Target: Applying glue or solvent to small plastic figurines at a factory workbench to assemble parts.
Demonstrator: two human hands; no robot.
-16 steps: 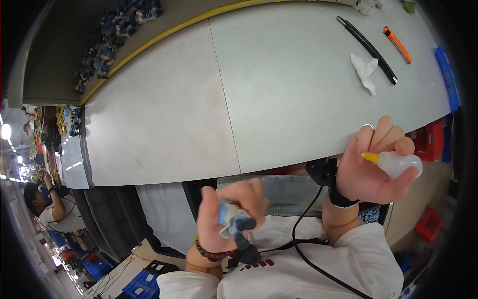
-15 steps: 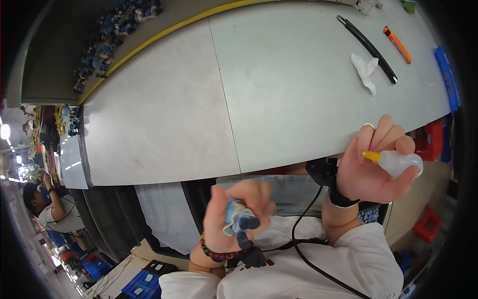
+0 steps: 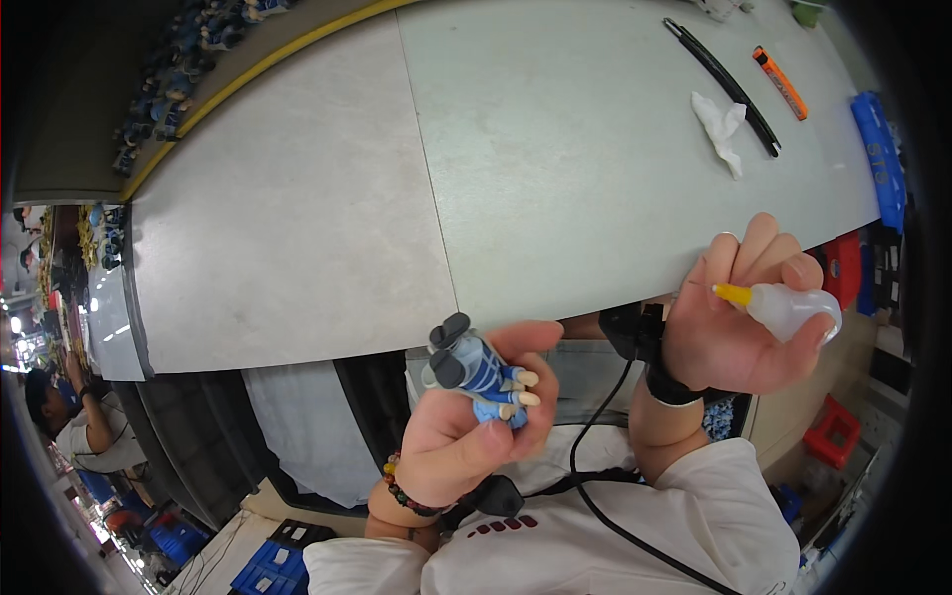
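My left hand (image 3: 466, 436) grips a small blue doll figurine (image 3: 481, 372) by its head end, just off the near edge of the table. The figurine's dark shoes point up and to the left, and its head is partly covered by my fingers. In my right hand (image 3: 729, 342) lies a small translucent squeeze bottle (image 3: 790, 312) with a yellow nozzle (image 3: 732, 294). Thumb and fingers close around the bottle, its nozzle aimed left toward the figurine. The two hands are well apart.
On the table (image 3: 288, 228) lie a crumpled white tissue (image 3: 719, 134), a black pen-like rod (image 3: 729, 89) and an orange marker (image 3: 780, 83). Several blue figurines (image 3: 164, 94) stand on the yellow-edged shelf at far left. Blue (image 3: 878, 159) and red bins (image 3: 843, 268) sit at right.
My left hand has turned the figurine over, bringing its shoes up and left and its blue body into view. The right hand keeps the bottle in nearly the same place. The view shifts slightly.
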